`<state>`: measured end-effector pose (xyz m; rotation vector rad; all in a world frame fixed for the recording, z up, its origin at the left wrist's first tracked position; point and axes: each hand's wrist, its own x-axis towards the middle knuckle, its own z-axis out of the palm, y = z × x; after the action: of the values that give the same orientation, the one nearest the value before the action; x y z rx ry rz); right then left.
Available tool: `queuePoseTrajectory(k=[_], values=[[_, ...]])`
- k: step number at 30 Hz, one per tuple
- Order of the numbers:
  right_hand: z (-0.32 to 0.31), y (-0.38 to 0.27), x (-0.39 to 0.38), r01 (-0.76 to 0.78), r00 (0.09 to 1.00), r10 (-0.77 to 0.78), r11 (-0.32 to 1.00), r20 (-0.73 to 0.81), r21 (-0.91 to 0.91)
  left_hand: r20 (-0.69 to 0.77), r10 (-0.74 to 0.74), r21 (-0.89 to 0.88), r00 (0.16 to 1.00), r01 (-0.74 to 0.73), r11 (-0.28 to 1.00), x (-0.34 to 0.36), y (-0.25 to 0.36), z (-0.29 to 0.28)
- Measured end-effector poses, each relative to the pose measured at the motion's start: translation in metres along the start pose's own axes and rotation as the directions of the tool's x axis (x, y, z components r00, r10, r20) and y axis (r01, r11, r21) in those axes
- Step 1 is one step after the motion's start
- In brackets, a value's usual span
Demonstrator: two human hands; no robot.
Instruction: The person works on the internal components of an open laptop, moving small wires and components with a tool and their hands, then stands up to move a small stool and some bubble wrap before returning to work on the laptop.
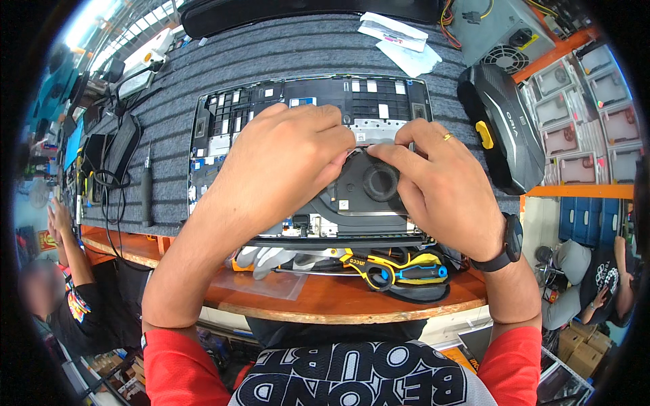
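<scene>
An opened laptop (pixel 352 203) lies on the mat, its inside parts bare, with a round cooling fan (pixel 381 183) at the centre right. My left hand (pixel 288 145) is closed in a pinch above its middle, fingertips beside the fan housing's upper edge. From the right, my right hand (pixel 433 172) reaches over the fan, thumb and index finger together close to the left fingertips. Both hands seem to work at one spot by a silver bracket (pixel 379 127). Whatever lies between the fingers is too small or hidden to name.
A screwdriver (pixel 147 193) and a black adapter with cable (pixel 122 152) lie to the left. Yellow-black hand tools (pixel 386 267) sit at the front edge. A dark case (pixel 504 128), a power supply (pixel 501 34) and plastic boxes (pixel 575 115) stand right. Other people are at both sides.
</scene>
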<state>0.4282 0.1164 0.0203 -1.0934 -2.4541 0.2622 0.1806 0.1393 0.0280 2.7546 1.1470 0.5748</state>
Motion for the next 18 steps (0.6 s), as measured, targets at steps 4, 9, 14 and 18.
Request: queuePoseTrajectory(k=[4, 9, 14, 18], values=[[0.0017, -0.0017, -0.0008, -0.025, 1.0, 0.025, 1.0, 0.006, 0.012, -0.017, -0.003, -0.019, 1.0, 0.003, 1.0, -0.002, -0.0017, 0.0007], [0.0029, -0.0009, -0.001, -0.036, 0.999, 0.036, 0.999, 0.009, 0.028, 0.015, 0.001, -0.005, 1.0, -0.001, 1.0, -0.0018, -0.0027, 0.0007], [0.0055, -0.0019, -0.0009, -0.035, 0.999, 0.036, 0.999, -0.005, 0.032, 0.016, 0.035, 0.012, 0.999, -0.035, 0.999, -0.0013, -0.0022, -0.0002], [0.0073, -0.0042, 0.0004, -0.052, 0.999, 0.052, 0.999, 0.012, 0.016, 0.003, 0.052, 0.009, 0.999, -0.052, 0.999, -0.0028, -0.0019, 0.0021]])
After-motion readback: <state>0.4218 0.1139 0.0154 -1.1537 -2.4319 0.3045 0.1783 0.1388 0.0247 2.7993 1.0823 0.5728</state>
